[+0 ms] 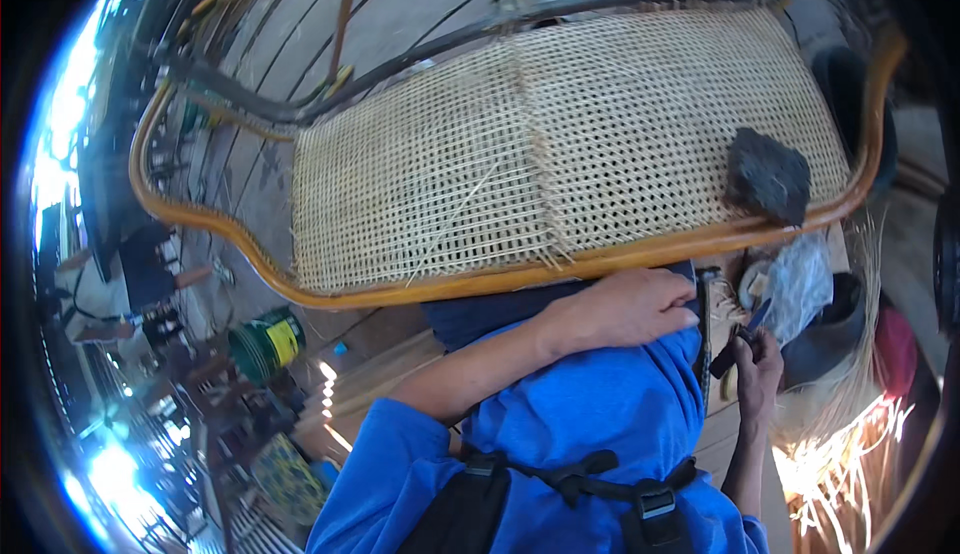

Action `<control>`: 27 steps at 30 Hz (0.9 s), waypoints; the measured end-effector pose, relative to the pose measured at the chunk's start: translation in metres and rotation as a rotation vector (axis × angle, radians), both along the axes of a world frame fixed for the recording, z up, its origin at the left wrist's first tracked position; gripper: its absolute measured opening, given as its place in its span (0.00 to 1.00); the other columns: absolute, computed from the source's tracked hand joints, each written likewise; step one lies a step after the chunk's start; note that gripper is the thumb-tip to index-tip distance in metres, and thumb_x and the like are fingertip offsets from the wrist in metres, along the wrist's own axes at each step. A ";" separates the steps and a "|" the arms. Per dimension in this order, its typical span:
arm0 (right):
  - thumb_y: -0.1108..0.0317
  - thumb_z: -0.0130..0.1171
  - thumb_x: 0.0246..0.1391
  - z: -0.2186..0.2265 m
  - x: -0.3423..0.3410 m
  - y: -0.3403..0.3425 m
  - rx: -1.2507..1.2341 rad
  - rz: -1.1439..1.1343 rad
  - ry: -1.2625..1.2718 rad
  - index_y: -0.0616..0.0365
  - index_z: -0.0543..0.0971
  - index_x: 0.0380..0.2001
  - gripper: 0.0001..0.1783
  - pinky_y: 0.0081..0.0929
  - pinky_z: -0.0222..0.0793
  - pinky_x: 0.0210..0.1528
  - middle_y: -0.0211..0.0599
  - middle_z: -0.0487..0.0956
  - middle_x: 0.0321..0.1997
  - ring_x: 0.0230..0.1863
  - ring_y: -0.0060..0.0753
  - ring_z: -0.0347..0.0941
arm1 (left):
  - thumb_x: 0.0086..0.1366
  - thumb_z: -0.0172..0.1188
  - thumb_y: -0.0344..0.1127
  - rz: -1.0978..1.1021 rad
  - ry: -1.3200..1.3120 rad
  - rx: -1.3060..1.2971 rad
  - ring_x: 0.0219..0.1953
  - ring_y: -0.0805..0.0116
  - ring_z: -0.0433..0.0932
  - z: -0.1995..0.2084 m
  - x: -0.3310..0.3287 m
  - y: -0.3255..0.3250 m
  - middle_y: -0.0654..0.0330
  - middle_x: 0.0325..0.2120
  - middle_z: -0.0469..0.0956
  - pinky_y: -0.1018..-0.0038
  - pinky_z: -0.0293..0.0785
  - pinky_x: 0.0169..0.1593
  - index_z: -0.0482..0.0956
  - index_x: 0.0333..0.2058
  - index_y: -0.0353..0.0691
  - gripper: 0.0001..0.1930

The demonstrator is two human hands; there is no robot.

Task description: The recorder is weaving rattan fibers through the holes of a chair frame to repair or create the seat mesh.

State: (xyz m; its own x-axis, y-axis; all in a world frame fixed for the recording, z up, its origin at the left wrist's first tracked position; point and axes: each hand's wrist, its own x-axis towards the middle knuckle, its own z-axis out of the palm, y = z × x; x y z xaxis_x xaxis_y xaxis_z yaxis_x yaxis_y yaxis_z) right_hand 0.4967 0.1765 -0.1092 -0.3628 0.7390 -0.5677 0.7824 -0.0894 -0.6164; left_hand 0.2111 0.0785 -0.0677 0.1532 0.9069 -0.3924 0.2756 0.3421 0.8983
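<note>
A woven cane panel [650, 104] in a curved wooden frame [480, 284] stretches in front of me, with loose strands on its left half. Across my lap, just below the front rail, lies my left hand [645, 306]. Its fingers are curled in; anything inside them is hidden. Lower and to the right, my right hand [762, 362] grips a small dark tool [745, 339] with a blue part sticking up; its exact kind is unclear. A dark rough block [768, 176] sits on the panel's right end, close to the front rail.
Right of my lap are a clear plastic bag [800, 284], a dark container [838, 329] and a bundle of loose cane strands [850, 404]. A green bucket [268, 344] with a yellow label stands at left. Bent poles [350, 14] rise beyond the panel.
</note>
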 end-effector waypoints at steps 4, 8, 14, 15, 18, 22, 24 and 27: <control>0.71 0.56 0.49 0.044 -0.126 -0.009 0.124 0.435 0.358 0.65 0.74 0.40 0.14 0.30 0.69 0.36 0.44 0.75 0.34 0.34 0.34 0.72 | 0.64 0.54 0.43 0.375 -0.049 0.317 0.45 0.52 0.75 -0.004 0.003 -0.012 0.48 0.44 0.74 0.64 0.70 0.49 0.70 0.48 0.35 0.20; 0.71 0.55 0.51 0.053 -0.228 -0.028 0.106 0.832 0.442 0.65 0.73 0.39 0.13 0.38 0.71 0.40 0.53 0.76 0.38 0.38 0.54 0.74 | 0.68 0.50 0.38 0.892 -0.096 0.174 0.38 0.69 0.74 -0.005 -0.033 -0.038 0.55 0.38 0.75 0.75 0.71 0.44 0.73 0.42 0.32 0.14; 0.72 0.54 0.53 0.042 -0.316 -0.029 -0.237 1.171 0.420 0.63 0.76 0.38 0.10 0.34 0.71 0.41 0.49 0.78 0.35 0.37 0.47 0.76 | 0.65 0.57 0.35 1.177 0.222 0.058 0.25 0.79 0.71 -0.009 -0.073 -0.126 0.59 0.32 0.75 0.82 0.69 0.28 0.76 0.38 0.33 0.10; 0.71 0.54 0.52 0.039 -0.328 -0.029 -0.218 1.294 0.371 0.61 0.78 0.35 0.08 0.35 0.72 0.40 0.47 0.78 0.32 0.35 0.46 0.76 | 0.65 0.57 0.35 1.202 0.222 0.049 0.25 0.79 0.71 -0.006 -0.072 -0.135 0.59 0.32 0.75 0.82 0.69 0.28 0.76 0.38 0.33 0.10; 0.66 0.49 0.55 0.036 -0.357 -0.032 -0.260 1.564 0.338 0.61 0.76 0.33 0.10 0.41 0.71 0.37 0.51 0.77 0.29 0.33 0.52 0.75 | 0.62 0.61 0.33 1.203 0.234 0.027 0.23 0.81 0.70 -0.003 -0.071 -0.150 0.60 0.32 0.75 0.83 0.68 0.26 0.77 0.37 0.33 0.09; 0.65 0.50 0.55 0.030 -0.383 -0.037 -0.376 1.684 0.313 0.59 0.76 0.34 0.10 0.42 0.71 0.37 0.49 0.78 0.29 0.33 0.52 0.75 | 0.61 0.60 0.30 1.385 -0.019 -0.097 0.23 0.81 0.70 0.010 -0.074 -0.157 0.61 0.34 0.75 0.83 0.69 0.26 0.77 0.36 0.34 0.07; 0.64 0.51 0.55 0.021 -0.386 -0.037 -0.354 1.702 0.388 0.58 0.76 0.34 0.10 0.41 0.71 0.38 0.48 0.78 0.30 0.34 0.51 0.75 | 0.61 0.60 0.29 1.474 -0.226 -0.161 0.24 0.80 0.71 0.012 -0.075 -0.159 0.61 0.35 0.75 0.83 0.69 0.26 0.78 0.36 0.34 0.06; 0.67 0.53 0.53 0.021 -0.389 -0.045 -0.300 1.701 0.462 0.58 0.77 0.34 0.08 0.38 0.72 0.39 0.44 0.78 0.33 0.35 0.47 0.76 | 0.61 0.59 0.28 1.546 -0.026 -0.215 0.23 0.80 0.72 0.012 -0.067 -0.162 0.59 0.37 0.76 0.84 0.69 0.26 0.77 0.37 0.34 0.06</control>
State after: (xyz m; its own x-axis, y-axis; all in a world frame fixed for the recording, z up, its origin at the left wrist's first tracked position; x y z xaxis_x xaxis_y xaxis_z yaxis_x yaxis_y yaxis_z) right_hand 0.1078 0.1311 -0.0883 -0.6925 -0.6801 -0.2407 -0.0900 0.4125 -0.9065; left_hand 0.1440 -0.0831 -0.0552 -0.8323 0.1138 -0.5425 -0.4661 0.3859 0.7961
